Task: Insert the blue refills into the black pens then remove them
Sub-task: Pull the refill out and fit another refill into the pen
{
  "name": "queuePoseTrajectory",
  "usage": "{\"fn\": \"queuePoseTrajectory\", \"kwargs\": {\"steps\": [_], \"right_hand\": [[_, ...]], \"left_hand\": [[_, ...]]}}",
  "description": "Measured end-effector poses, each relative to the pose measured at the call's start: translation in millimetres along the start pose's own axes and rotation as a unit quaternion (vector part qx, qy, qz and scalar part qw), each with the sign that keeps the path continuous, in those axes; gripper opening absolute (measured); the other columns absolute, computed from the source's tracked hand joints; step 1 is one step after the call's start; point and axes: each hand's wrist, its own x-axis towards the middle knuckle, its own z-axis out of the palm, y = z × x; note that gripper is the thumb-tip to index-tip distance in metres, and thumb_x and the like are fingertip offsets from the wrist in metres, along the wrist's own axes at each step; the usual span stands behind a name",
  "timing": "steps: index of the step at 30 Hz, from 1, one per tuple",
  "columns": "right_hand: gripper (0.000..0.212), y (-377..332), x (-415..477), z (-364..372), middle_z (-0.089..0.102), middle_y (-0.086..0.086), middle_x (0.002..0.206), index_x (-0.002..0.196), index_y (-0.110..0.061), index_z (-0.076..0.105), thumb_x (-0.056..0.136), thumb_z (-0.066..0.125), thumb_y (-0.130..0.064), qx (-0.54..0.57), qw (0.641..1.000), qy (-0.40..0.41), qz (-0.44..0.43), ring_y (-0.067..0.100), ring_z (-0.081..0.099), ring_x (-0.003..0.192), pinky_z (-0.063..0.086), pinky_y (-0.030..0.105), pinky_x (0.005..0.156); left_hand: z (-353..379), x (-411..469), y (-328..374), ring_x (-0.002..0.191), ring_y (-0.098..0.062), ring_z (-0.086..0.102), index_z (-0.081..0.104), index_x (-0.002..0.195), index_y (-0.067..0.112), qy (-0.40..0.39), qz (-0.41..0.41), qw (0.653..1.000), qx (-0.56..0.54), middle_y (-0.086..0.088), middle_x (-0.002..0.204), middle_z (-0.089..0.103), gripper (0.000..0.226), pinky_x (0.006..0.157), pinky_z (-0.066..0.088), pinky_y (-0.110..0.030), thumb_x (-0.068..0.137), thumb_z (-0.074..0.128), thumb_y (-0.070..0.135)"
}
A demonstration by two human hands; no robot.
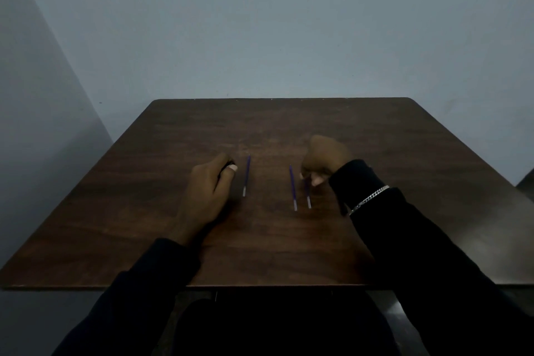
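Sits at a dark wooden table [289, 246] set against a plain blue-grey wall [289, 23], dimly lit. Curls the left hand [208, 185] round a black pen [224, 168], mostly hidden. Pinches the right refill [308, 199] at its far end in the right hand [323, 159]. Has the middle refill [293, 191] just beside it and the left refill [246, 176] near the left hand, both flat on the wood.

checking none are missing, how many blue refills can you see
3 blue refills: one beside the left hand (gripping a black pen), one right of centre, one pinched by the right hand. Others may hide under the hands.
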Motion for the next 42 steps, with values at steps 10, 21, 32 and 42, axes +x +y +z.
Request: {"fn": "queuePoseTrajectory", "kwargs": {"steps": [10,21,32,42], "right_hand": [[0.006,-15,1,17,0.073,0.023,0.114,0.087,0.002,0.065,0.090,0.063,0.006,-0.047,0.998,0.029,0.000,0.035,0.073,0.104,0.062,0.045,0.088],[0.025,-20,3,34,0.068,0.019,0.126,0.120,-0.003,0.067,0.097,0.059,-0.007,-0.093,0.993,0.073,0.010,0.034,0.068,0.111,0.052,0.038,0.075],[0.025,24,0,-24,0.069,0.004,0.052,0.076,0.003,0.075,0.090,0.069,-0.017,0.207,0.968,0.095,-0.107,0.009,0.062,0.043,0.051,0.021,0.045],[0.012,71,1,-13,0.080,0.014,0.091,0.102,-0.008,0.068,0.103,0.055,-0.007,0.531,0.800,0.105,-0.260,0.028,0.079,0.079,0.061,0.027,0.063]], "left_hand": [[-2,-1,2,0.063,-0.011,0.058,0.055,0.080,0.021,-0.006,-0.003,1.000,-0.003,0.007,0.067,0.057,0.026,0.061,0.043,-0.034,0.105,0.049,0.023],[-4,-3,7,0.064,-0.013,0.058,0.058,0.081,0.017,-0.004,-0.008,1.000,-0.003,0.005,0.068,0.058,0.026,0.061,0.044,-0.035,0.105,0.049,0.022],[-2,-3,25,0.062,-0.009,0.057,0.057,0.080,0.015,-0.017,0.006,1.000,-0.010,0.007,0.067,0.057,0.025,0.059,0.040,-0.027,0.104,0.049,0.015],[42,14,78,0.074,-0.017,0.066,0.070,0.098,0.005,-0.076,0.034,0.993,-0.081,-0.001,0.075,0.067,0.024,0.073,0.051,-0.039,0.106,0.048,0.013]]}}
